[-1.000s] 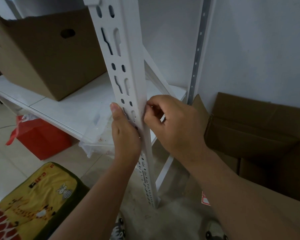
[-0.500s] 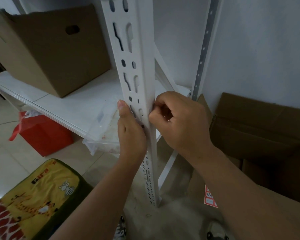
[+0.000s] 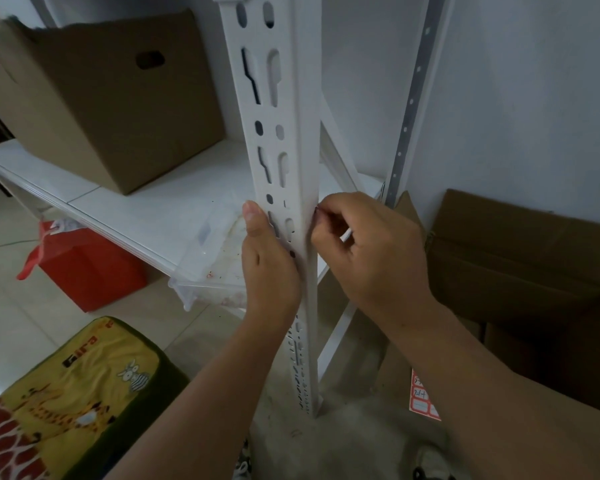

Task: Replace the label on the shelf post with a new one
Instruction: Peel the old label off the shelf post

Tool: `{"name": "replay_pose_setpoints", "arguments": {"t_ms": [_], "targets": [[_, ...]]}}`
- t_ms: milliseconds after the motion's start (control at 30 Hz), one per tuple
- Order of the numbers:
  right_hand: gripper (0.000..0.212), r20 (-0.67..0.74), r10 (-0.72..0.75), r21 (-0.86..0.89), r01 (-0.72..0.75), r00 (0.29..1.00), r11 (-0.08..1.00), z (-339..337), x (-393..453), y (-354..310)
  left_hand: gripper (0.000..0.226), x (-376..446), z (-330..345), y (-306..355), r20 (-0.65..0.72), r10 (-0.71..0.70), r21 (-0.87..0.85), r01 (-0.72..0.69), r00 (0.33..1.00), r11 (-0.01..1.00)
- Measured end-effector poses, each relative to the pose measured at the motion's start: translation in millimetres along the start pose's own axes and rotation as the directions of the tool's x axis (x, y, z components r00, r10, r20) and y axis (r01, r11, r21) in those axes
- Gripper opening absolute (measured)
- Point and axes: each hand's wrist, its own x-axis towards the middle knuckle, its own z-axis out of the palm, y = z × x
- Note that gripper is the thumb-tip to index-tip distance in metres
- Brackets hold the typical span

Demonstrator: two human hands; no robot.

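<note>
From the head camera we see a white slotted shelf post (image 3: 284, 140) rising through the middle of the frame. Our left hand (image 3: 269, 268) lies flat against its left face, thumb up along the slots, bracing it without closing around anything. Our right hand (image 3: 368, 251) is curled at the post's right edge, fingertips (image 3: 321, 216) pinched together on that edge. A sliver of red shows at the pinch, which may be the label, but it is too small and too hidden by the fingers to say so, and we cannot tell whether they actually grip anything.

Behind the left hand a clear plastic tray (image 3: 205, 271) juts over the front of the white shelf (image 3: 125, 216). A brown cardboard box (image 3: 111, 98) stands farther back on that shelf. Under the shelf sits a red bag (image 3: 87, 268) on the tiled floor. A yellow cushion (image 3: 66, 400) with cartoon animals lies at lower left. To the right, flattened cardboard (image 3: 520, 271) leans against the wall, and a sheet of red-bordered labels (image 3: 421, 400) lies on the floor near the post's foot, partly covered by our right forearm.
</note>
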Motion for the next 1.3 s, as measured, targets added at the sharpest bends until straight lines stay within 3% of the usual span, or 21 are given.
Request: {"name": "replay_pose_setpoints", "arguments": {"t_ms": [133,400,533,600,700,900,967,1033,1100,1133,1167,1300], "targets": [[0.024,0.012,-0.025,-0.073,0.026,1.0,0.997,0.7,4.8,1.1,0.055,0.7,0.0,-0.9,0.009,0.013,-0.01,-0.013,1.0,1.0],[0.012,-0.042,0.184,0.195,-0.173,0.982,0.965,4.2,-2.1,-6.8,0.055,-1.4,-2.1,4.4,0.042,0.002,-0.005,-0.002,0.999,1.0],[0.029,-0.035,0.239,0.168,-0.23,0.97,0.959,3.7,-6.4,-8.1,0.052,-0.1,-2.2,4.7,0.05,-0.008,-0.006,0.008,0.999,1.0],[0.033,-0.043,0.197,0.14,-0.19,0.979,0.972,2.0,-6.2,-8.0,0.055,-0.2,-2.0,4.6,0.04,-0.011,-0.006,0.011,0.999,1.0],[0.022,-0.021,0.03,0.034,-0.029,0.999,0.999,1.1,-7.7,-2.6,0.051,-0.7,-1.4,4.4,0.026,-0.009,-0.004,0.009,1.0,1.0],[0.024,-0.004,-0.049,-0.052,0.049,0.999,0.997,-1.5,-3.5,-2.8,0.052,1.1,-1.4,1.1,0.012,0.012,0.01,-0.012,1.0,1.0],[0.018,-0.041,0.049,0.045,-0.047,0.998,0.998,0.2,-0.5,-8.3,0.053,1.2,-1.5,1.2,0.023,0.021,0.007,-0.021,1.0,1.0],[0.012,0.014,0.331,0.218,-0.326,0.944,0.92,8.1,-2.3,-8.1,0.053,1.2,-0.9,0.2,0.021,0.021,0.013,-0.021,1.0,1.0],[0.016,0.219,0.61,0.304,-0.647,0.761,0.699,18.0,-6.4,-5.2,0.053,0.7,-1.5,-1.5,0.006,0.011,0.018,-0.011,1.0,1.0],[0.017,0.281,0.668,0.312,-0.724,0.689,0.615,19.7,-9.0,-3.1,0.052,0.7,-1.5,-1.7,-0.003,0.002,0.02,-0.002,1.0,1.0],[0.016,0.3,0.682,0.329,-0.744,0.667,0.582,19.2,-10.3,-2.1,0.052,1.2,-1.4,-1.7,-0.002,0.001,0.025,-0.001,1.0,1.0],[0.012,0.241,0.631,0.431,-0.664,0.737,0.611,8.2,-10.0,-7.7,0.051,1.6,-1.7,0.4,-0.004,-0.025,0.037,0.026,1.0,0.999]]}}
